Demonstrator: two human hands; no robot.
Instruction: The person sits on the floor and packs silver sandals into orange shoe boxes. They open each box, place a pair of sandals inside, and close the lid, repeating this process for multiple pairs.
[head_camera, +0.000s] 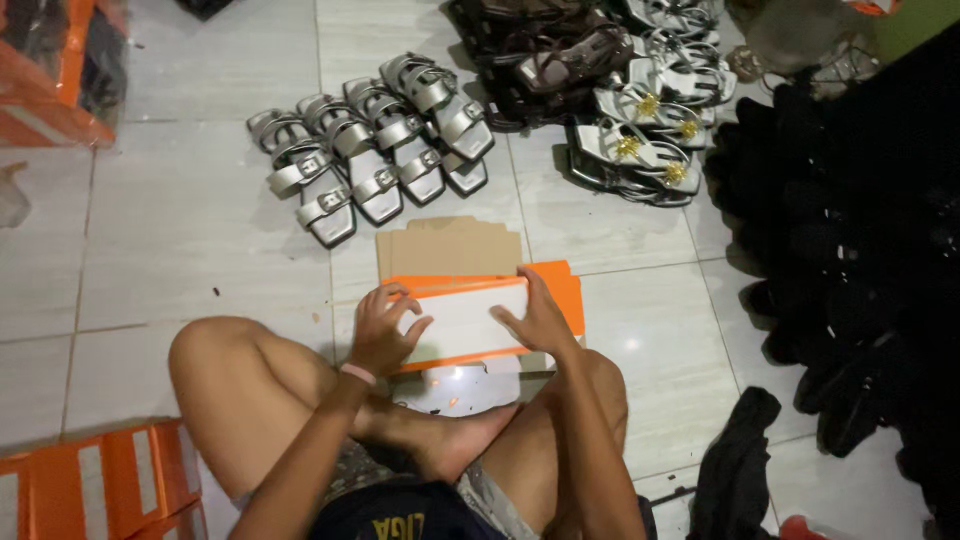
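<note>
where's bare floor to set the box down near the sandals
Bare tile lies left of the silver sandals, beyond the knee. A smaller patch sits right of the orange box. The top right is crowded with gold-flower sandals and dark shoes.
</note>
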